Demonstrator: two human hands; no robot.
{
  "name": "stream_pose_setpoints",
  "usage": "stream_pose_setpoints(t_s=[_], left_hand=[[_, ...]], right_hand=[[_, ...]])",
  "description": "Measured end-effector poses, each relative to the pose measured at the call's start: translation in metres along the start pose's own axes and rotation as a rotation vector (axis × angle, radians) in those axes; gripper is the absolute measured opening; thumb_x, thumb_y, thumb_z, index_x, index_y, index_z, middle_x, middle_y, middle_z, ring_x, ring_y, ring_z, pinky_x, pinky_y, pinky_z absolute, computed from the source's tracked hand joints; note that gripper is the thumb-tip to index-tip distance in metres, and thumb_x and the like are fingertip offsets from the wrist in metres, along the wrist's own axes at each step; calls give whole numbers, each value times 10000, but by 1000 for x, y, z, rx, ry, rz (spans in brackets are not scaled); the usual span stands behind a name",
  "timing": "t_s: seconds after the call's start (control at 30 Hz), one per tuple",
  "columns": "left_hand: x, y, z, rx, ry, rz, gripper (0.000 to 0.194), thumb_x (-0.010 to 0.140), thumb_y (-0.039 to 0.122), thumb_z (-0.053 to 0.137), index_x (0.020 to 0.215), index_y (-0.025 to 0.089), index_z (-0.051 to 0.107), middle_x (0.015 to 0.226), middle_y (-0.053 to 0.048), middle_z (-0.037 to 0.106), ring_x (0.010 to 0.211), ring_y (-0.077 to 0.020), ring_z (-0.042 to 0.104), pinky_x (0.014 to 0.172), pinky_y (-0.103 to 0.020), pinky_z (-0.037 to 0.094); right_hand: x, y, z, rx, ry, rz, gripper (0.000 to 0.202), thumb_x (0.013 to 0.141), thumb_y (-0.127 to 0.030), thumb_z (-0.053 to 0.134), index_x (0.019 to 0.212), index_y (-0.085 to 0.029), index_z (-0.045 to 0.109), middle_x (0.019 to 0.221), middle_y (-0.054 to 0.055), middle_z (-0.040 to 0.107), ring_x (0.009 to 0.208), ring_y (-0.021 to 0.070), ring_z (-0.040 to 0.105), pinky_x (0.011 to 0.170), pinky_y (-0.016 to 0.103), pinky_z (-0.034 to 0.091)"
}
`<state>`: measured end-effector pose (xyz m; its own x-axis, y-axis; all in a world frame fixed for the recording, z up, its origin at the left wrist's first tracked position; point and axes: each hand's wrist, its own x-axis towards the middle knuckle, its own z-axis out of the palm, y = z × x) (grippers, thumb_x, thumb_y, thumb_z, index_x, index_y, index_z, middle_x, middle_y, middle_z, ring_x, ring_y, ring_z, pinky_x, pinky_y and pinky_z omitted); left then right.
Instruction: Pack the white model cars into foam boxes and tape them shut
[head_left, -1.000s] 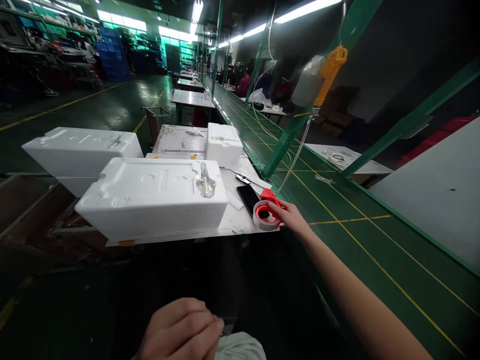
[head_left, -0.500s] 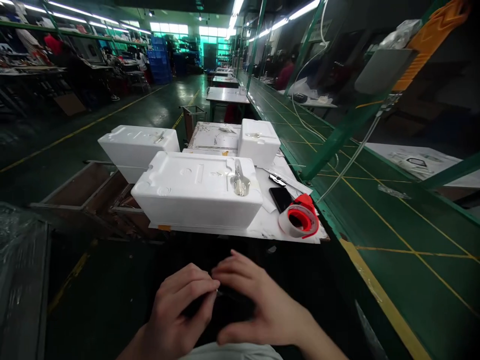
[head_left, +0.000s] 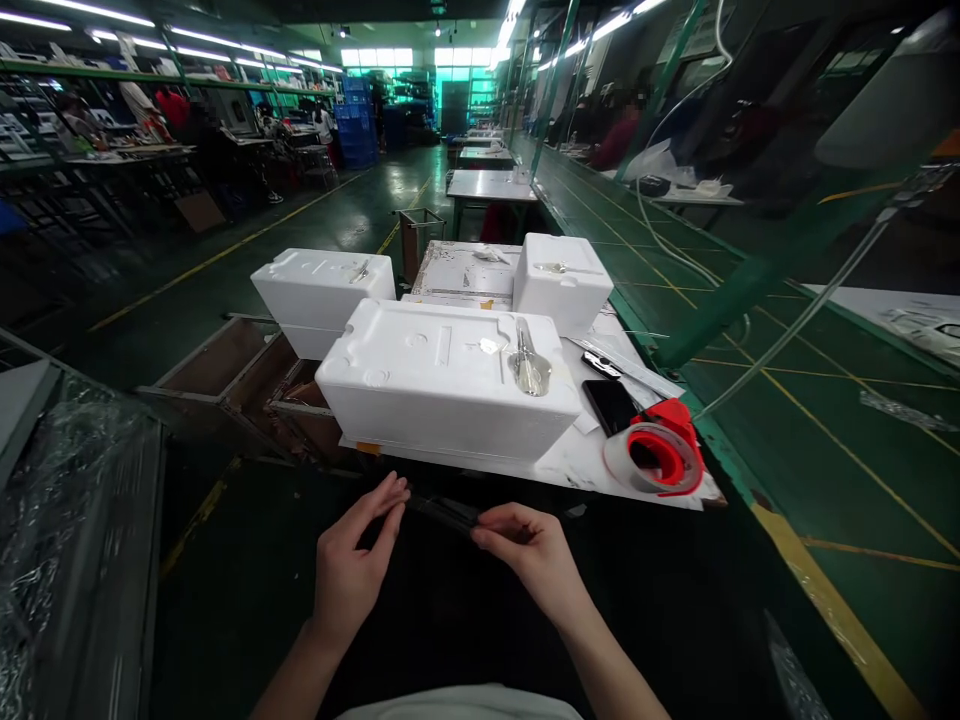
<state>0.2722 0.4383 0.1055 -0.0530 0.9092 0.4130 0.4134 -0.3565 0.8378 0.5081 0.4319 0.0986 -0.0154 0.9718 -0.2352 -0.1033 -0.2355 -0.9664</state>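
Observation:
Between my two hands, just in front of the table's near edge, stretches a thin see-through strip of clear tape [head_left: 444, 512], looking dark against the floor. My left hand [head_left: 354, 555] pinches its left end between thumb and fingertips. At the other end, the thumb and fingers of my right hand [head_left: 529, 545] are closed on it. Beyond the hands a white foam box [head_left: 442, 385] lies on the table, with a clear-wrapped item [head_left: 529, 370] in a hollow of its lid. To its right stands a red tape dispenser [head_left: 660, 450] with a wide roll.
Two more foam boxes [head_left: 322, 295] [head_left: 562, 285] stand behind. A black phone [head_left: 609, 405] and a black-and-white tool [head_left: 601, 365] lie on the white table [head_left: 525, 468]. A green post [head_left: 742, 290] rises at the right. Plastic wrap [head_left: 67, 500] fills a bin at left.
My hands have moved apart and up toward the table, and the right fingers have closed on the strip of tape. The view has turned left, so the scene sits further right.

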Motion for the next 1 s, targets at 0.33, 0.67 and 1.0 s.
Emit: stream_pose_setpoints(t_s=[0.33,0.67,1.0], left_hand=[[17,-12,-5,-417,-74,-368,187,837,363,804,937,206,790,1401,-128,684,1054,-317,777,947,-417,649],[56,-44,0,-271,-31,-157,150,758,373,844,792,228,823,874,-66,771,841,-241,756,726,-334,639],[67,-64,14,36,169,-6,241,854,417,761,945,206,688,822,-15,720,660,-148,607,679,-291,526]], right_hand=[[7,-5,-1,-168,96,-194,196,826,-442,802,894,-262,838,912,64,806,869,262,753,811,368,589],[32,-5,10,-466,370,-671,112,933,-316,710,907,-278,812,884,43,739,878,238,677,787,379,559],[58,19,28,-440,568,-619,212,947,-436,688,972,-234,624,875,44,737,753,209,642,719,358,523]])
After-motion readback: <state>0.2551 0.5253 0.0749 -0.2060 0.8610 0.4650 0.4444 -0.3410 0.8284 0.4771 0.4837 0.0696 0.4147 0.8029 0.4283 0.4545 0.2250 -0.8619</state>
